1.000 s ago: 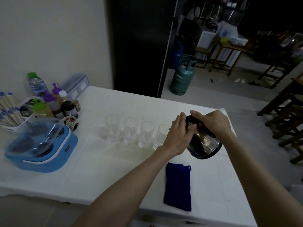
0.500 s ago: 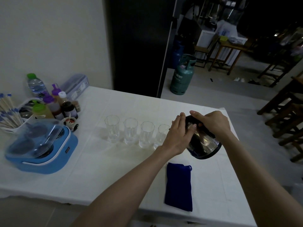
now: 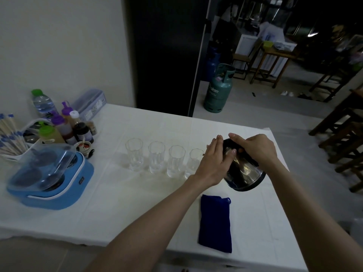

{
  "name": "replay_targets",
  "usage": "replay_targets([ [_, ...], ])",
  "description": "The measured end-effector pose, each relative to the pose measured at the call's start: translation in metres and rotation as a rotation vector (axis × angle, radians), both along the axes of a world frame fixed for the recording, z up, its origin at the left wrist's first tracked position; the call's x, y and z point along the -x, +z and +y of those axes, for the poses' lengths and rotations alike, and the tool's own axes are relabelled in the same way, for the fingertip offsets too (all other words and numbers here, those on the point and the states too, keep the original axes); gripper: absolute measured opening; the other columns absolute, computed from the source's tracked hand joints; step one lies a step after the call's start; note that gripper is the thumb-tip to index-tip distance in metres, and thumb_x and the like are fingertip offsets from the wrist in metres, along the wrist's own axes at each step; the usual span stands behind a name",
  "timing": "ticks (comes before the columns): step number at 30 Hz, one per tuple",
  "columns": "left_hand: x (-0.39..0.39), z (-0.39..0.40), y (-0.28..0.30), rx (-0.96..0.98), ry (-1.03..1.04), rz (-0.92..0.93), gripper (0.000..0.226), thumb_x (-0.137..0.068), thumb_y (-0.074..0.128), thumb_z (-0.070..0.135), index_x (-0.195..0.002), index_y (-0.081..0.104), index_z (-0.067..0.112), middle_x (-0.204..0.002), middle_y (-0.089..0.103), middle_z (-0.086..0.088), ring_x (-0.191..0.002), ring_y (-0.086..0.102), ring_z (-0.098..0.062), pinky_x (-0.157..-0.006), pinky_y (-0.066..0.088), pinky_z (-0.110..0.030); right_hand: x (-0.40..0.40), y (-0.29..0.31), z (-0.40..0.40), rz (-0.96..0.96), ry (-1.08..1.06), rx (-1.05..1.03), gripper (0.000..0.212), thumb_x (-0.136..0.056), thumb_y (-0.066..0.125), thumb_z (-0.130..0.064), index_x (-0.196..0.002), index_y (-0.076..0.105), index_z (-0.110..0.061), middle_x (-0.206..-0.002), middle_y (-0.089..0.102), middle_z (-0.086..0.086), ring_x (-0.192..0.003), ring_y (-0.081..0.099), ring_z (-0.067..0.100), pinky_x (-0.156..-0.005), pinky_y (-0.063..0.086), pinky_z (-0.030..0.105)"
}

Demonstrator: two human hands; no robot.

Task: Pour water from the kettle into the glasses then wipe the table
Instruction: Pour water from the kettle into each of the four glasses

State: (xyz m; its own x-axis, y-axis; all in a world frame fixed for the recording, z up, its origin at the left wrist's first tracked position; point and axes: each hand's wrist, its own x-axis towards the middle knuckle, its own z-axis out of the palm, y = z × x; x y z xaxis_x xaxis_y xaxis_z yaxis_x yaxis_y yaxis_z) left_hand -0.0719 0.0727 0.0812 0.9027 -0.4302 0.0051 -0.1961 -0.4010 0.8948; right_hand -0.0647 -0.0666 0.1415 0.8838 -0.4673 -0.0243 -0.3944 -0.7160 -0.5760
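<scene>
A steel kettle (image 3: 244, 173) with a black top is tilted to the left above the white table (image 3: 121, 203). My right hand (image 3: 255, 148) grips its black handle from above. My left hand (image 3: 213, 161) lies flat against the kettle's left side and lid, fingers together. Several clear glasses stand in a row; the rightmost glass (image 3: 193, 161) is partly hidden behind my left hand, right by the spout. The glass (image 3: 175, 160) beside it and the leftmost glass (image 3: 134, 156) stand in full view. A folded dark blue cloth (image 3: 215, 222) lies near the table's front edge.
A blue appliance with a clear lid (image 3: 49, 179) sits at the left front. Behind it stand sauce bottles (image 3: 78, 128), a water bottle (image 3: 42, 103) and a holder of chopsticks (image 3: 9, 134). A green gas cylinder (image 3: 219, 89) and wooden stools (image 3: 341, 138) stand on the floor beyond.
Hardly anything differs: both hands stay on the tilted kettle by the rightmost glass, and only the view has shifted a little.
</scene>
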Motion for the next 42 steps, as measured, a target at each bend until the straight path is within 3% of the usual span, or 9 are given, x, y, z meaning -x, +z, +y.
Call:
replay_targets([
  [5,-0.001,-0.003,-0.002,-0.021,-0.031,-0.043,0.07,-0.102,0.03,0.05,-0.157,0.002,0.017,-0.165,0.001,0.001,-0.151,-0.006,-0.012,-0.12,-0.002,-0.032,0.007,-0.004,-0.006,-0.02,-0.023,-0.107,0.066,-0.079,0.065,-0.07,-0.06,0.072,-0.008,-0.059,0.066,0.005,-0.061,0.061,0.02,-0.061,0.045,0.031],
  [12,0.001,-0.015,-0.006,-0.084,-0.107,-0.14,0.071,-0.103,0.031,0.048,-0.157,0.004,0.012,-0.165,0.001,0.0,-0.15,-0.008,-0.007,-0.118,-0.008,-0.024,0.026,-0.022,-0.025,-0.07,-0.132,-0.425,0.054,-0.073,0.077,-0.061,-0.06,0.075,-0.009,-0.06,0.07,0.005,-0.067,0.067,0.026,-0.07,0.054,0.038],
  [15,0.003,-0.023,-0.008,-0.115,-0.147,-0.212,0.069,-0.103,0.032,0.045,-0.156,0.006,0.009,-0.165,0.003,-0.003,-0.15,-0.006,-0.009,-0.121,-0.007,-0.027,0.035,-0.032,-0.034,-0.099,-0.183,-0.562,0.05,-0.071,0.078,-0.058,-0.067,0.076,-0.008,-0.067,0.071,0.007,-0.07,0.067,0.026,-0.07,0.053,0.039],
  [20,0.004,-0.037,-0.017,-0.202,-0.248,-0.34,0.068,-0.103,0.031,0.045,-0.156,0.008,0.008,-0.165,0.003,-0.004,-0.15,-0.007,-0.01,-0.122,-0.006,-0.032,0.05,-0.052,-0.047,-0.141,-0.316,-0.788,0.053,-0.079,0.073,-0.058,-0.078,0.069,-0.006,-0.067,0.062,0.006,-0.06,0.058,0.018,-0.064,0.049,0.032],
  [28,-0.018,-0.059,-0.034,-0.293,-0.419,-0.471,0.06,-0.105,0.035,0.033,-0.154,0.016,0.004,-0.164,0.007,-0.009,-0.151,-0.003,-0.014,-0.122,-0.002,-0.029,0.052,-0.109,-0.067,-0.278,-0.516,-0.946,0.067,-0.087,0.059,-0.067,-0.051,0.053,-0.01,-0.047,0.052,0.001,-0.049,0.044,0.018,-0.061,0.039,0.03],
  [32,-0.032,-0.072,-0.052,-0.365,-0.452,-0.493,0.061,-0.105,0.034,0.031,-0.154,0.012,0.002,-0.164,0.003,-0.011,-0.151,-0.006,-0.017,-0.122,-0.004,-0.028,0.037,-0.135,-0.074,-0.323,-0.58,-1.032,0.065,-0.09,0.059,-0.062,-0.051,0.048,-0.012,-0.047,0.048,0.004,-0.045,0.039,0.019,-0.056,0.041,0.028],
  [38,-0.053,-0.091,-0.082,-0.47,-0.477,-0.44,0.062,-0.105,0.034,0.032,-0.154,0.011,0.002,-0.164,0.002,-0.01,-0.151,-0.005,-0.017,-0.122,0.001,-0.033,0.017,-0.175,-0.088,-0.332,-0.598,-1.031,0.064,-0.087,0.062,-0.065,-0.052,0.042,-0.015,-0.051,0.041,0.004,-0.045,0.036,0.017,-0.062,0.038,0.032],
  [42,-0.058,-0.098,-0.099,-0.503,-0.488,-0.419,0.062,-0.106,0.033,0.033,-0.154,0.01,0.002,-0.164,0.0,-0.01,-0.151,-0.006,-0.017,-0.121,-0.006,-0.028,0.01,-0.196,-0.093,-0.325,-0.585,-1.033,0.064,-0.087,0.06,-0.066,-0.055,0.041,-0.014,-0.054,0.039,0.007,-0.047,0.036,0.017,-0.058,0.037,0.029],
])
